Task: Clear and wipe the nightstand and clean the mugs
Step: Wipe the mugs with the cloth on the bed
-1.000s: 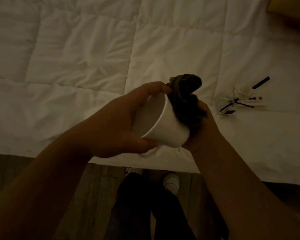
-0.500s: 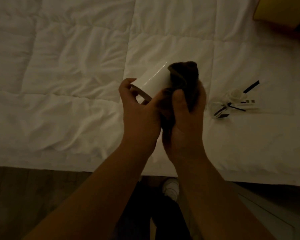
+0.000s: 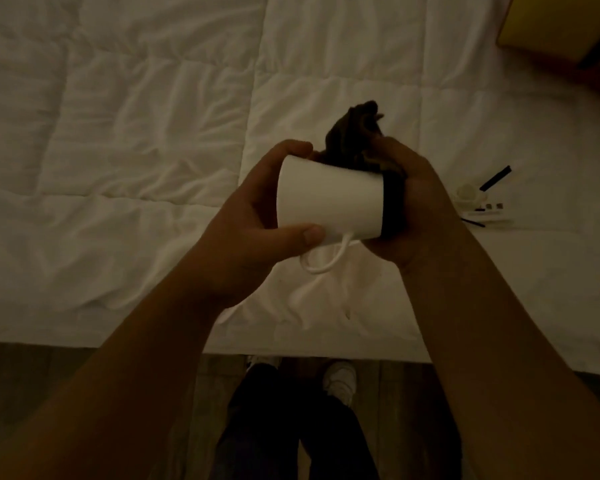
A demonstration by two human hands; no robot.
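Note:
A white mug [image 3: 329, 202] lies on its side in the air over the bed, its handle hanging down. My left hand [image 3: 253, 230] grips its base end, thumb under and fingers over the top. My right hand [image 3: 406, 206] holds a dark crumpled cloth [image 3: 357, 140] pressed against the mug's mouth. Part of the cloth sticks up above my fingers; the mug's inside is hidden.
A white quilted duvet [image 3: 125, 140] covers the bed below my hands. Small litter with black sticks and a white lid [image 3: 478, 199] lies on it at the right. A yellow object [image 3: 548, 26] sits at the top right. Dark floor, my legs and shoes [image 3: 340, 379] are below.
The mug has turned in my hands: its base now points left and its handle hangs down. My right hand with the cloth has shifted to the mug's right end.

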